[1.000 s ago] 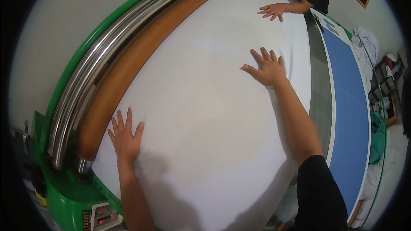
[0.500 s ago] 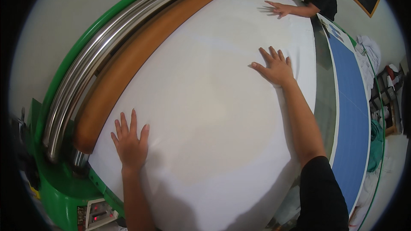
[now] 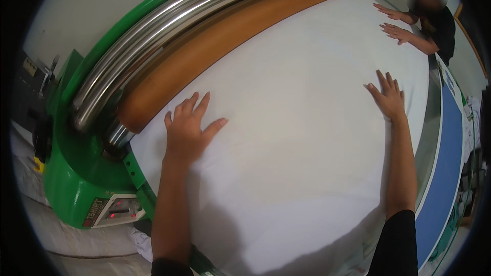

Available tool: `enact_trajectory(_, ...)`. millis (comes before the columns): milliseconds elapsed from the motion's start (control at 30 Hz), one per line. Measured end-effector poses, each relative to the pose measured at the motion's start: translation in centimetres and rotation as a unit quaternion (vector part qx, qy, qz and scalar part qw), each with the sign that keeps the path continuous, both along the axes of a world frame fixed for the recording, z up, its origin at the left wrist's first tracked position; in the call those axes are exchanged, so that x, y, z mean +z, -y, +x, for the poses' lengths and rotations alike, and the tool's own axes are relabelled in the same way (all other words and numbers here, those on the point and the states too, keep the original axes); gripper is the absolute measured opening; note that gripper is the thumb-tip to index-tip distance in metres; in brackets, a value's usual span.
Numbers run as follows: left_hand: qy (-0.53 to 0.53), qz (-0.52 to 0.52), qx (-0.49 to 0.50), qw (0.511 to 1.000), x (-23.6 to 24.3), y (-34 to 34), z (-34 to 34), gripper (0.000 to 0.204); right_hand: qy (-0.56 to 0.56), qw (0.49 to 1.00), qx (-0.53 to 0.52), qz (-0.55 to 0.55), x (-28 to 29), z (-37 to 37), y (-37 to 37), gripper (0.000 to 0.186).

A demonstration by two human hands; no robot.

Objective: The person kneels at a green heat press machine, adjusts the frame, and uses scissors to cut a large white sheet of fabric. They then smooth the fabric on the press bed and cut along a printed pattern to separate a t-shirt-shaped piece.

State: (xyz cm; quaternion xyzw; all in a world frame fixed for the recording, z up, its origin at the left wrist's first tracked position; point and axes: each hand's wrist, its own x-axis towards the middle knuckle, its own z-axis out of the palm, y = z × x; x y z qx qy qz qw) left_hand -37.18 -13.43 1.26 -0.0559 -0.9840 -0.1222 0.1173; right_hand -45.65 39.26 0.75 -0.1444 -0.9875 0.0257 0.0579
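Observation:
A broad white sheet (image 3: 291,133) of cloth or paper lies spread before me, its far-left edge running along a brown roller (image 3: 225,46). My left hand (image 3: 188,129) is over the sheet's left part near the roller's near end, fingers spread and slightly bent; whether the palm touches cannot be told. Toward the sheet's right edge, my right hand (image 3: 389,97) rests flat with its fingers apart. Neither hand holds anything. At the far right end, a co-worker's two hands (image 3: 396,31) also lie on the sheet.
Shiny metal rollers (image 3: 169,28) run behind the brown one inside a green machine frame (image 3: 66,174). A control panel (image 3: 120,209) with red lights sits at the near left. Along the right lies a blue panel (image 3: 442,158) with a white border. The co-worker (image 3: 437,20) stands at the far right.
The view has swung left, so the scene sits further right. My left hand has moved up the sheet, its wrist now more raised. My right hand stays spread near the right edge.

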Motion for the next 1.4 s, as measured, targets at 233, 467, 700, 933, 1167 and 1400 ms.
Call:
enact_trajectory(233,-0.038,0.035,-0.007,0.999,-0.5,1.4,-1.1,0.096,0.001,1.0,-0.001,-0.001,-0.2,-0.3,0.0,0.089)
enact_trajectory(467,0.069,-0.013,-0.017,0.997,-0.3,1.2,-1.0,0.099,0.013,1.0,-0.015,-0.011,-0.8,-0.7,-1.6,0.089)
enact_trajectory(700,0.105,-0.017,-0.011,0.994,0.6,1.0,-0.4,0.103,0.02,0.999,-0.024,-0.007,0.0,-0.1,0.3,0.095)
enact_trajectory(933,0.165,-0.033,-0.033,0.985,1.5,1.3,0.5,0.14,0.024,0.999,-0.024,-0.005,0.3,-0.2,0.6,0.095)
enact_trajectory(1167,0.242,-0.067,-0.015,0.968,2.7,0.6,1.5,0.152,0.019,1.0,-0.024,-0.005,-0.1,-0.4,0.3,0.093)
enact_trajectory(1400,0.231,-0.06,0.02,0.971,2.2,1.0,3.0,0.147,0.024,0.999,-0.026,-0.002,0.0,-0.7,0.5,0.09)
